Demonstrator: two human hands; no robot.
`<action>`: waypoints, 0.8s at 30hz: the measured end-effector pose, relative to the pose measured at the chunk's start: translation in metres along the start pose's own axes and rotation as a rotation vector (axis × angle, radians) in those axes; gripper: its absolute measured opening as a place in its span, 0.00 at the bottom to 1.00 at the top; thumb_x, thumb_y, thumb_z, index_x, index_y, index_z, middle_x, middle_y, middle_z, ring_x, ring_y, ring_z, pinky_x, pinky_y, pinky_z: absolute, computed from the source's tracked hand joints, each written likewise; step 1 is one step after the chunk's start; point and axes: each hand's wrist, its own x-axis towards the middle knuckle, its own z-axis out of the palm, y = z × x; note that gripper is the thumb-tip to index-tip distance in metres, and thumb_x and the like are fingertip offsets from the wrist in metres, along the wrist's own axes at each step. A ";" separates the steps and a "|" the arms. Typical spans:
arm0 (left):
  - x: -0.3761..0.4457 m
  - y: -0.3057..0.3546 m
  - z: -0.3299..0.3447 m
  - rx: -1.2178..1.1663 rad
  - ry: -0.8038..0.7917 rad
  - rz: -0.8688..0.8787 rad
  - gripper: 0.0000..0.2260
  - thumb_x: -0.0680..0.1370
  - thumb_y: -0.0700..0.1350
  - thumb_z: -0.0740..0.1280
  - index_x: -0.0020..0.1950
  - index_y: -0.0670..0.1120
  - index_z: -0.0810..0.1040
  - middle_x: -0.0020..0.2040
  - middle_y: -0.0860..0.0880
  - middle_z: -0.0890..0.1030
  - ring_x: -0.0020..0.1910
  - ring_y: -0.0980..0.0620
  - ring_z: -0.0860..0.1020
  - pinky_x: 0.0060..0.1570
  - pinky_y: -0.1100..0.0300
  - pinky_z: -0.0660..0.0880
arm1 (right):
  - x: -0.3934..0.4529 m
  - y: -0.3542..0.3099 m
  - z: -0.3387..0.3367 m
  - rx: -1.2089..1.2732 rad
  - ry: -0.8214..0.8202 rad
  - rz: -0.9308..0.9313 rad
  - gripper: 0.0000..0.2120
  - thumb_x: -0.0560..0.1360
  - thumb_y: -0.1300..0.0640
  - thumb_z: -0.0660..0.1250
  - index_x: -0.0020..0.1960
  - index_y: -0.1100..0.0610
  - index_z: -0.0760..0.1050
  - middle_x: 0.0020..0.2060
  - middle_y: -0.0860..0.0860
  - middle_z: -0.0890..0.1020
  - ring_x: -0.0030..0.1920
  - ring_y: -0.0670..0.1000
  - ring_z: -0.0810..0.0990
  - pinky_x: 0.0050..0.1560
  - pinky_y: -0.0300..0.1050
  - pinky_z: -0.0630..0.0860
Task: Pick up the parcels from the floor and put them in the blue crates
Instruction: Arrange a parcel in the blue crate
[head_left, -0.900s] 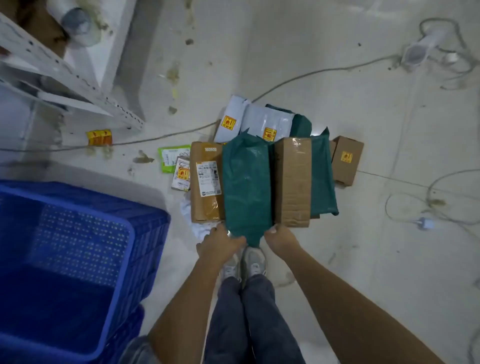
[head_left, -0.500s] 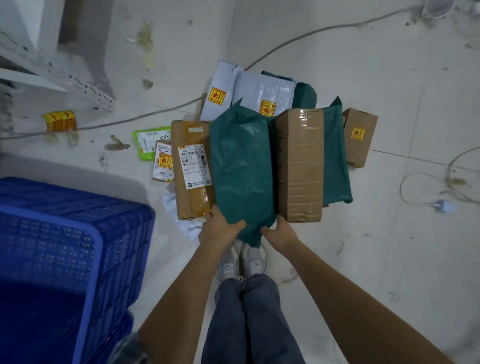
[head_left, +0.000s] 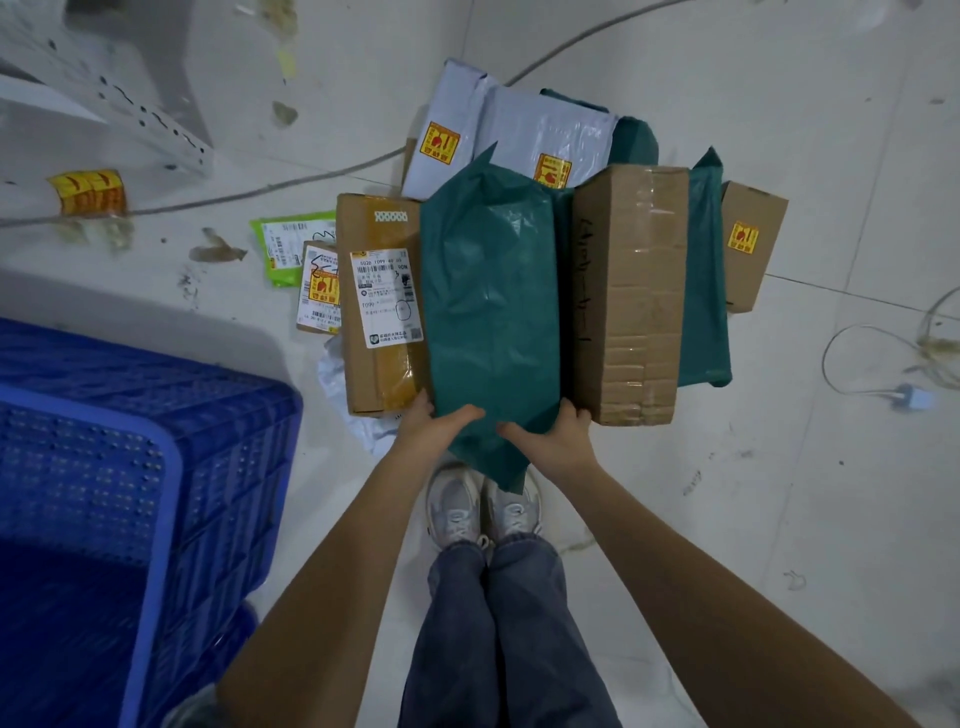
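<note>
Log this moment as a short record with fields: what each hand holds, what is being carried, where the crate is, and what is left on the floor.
left hand: left hand grips the near end of the green mailer, beside the labelled box
right hand: right hand grips the green mailer next to the taped box
load: both boxes and the mailer held side by side
crate: blue crate on the person's left
floor: white mailers, small brown box, lime packet
</note>
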 end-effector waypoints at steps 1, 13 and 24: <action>0.000 0.000 -0.002 0.007 -0.001 0.000 0.24 0.72 0.43 0.72 0.67 0.45 0.72 0.60 0.49 0.78 0.54 0.50 0.77 0.53 0.59 0.73 | 0.000 -0.002 0.001 0.007 0.022 0.008 0.42 0.66 0.46 0.75 0.70 0.63 0.60 0.64 0.57 0.64 0.66 0.57 0.67 0.64 0.48 0.68; -0.045 0.011 -0.028 -0.183 0.040 0.172 0.13 0.76 0.43 0.68 0.58 0.46 0.69 0.52 0.51 0.77 0.45 0.60 0.76 0.39 0.67 0.75 | -0.037 -0.011 0.005 0.469 0.111 -0.167 0.41 0.64 0.54 0.78 0.68 0.54 0.57 0.59 0.51 0.74 0.57 0.50 0.77 0.59 0.49 0.77; -0.090 0.011 -0.029 -0.056 0.149 0.416 0.26 0.70 0.52 0.73 0.66 0.59 0.70 0.67 0.47 0.67 0.67 0.53 0.67 0.68 0.55 0.65 | -0.087 -0.004 -0.008 0.614 0.076 -0.221 0.14 0.75 0.58 0.68 0.58 0.55 0.68 0.48 0.42 0.77 0.47 0.39 0.78 0.39 0.29 0.77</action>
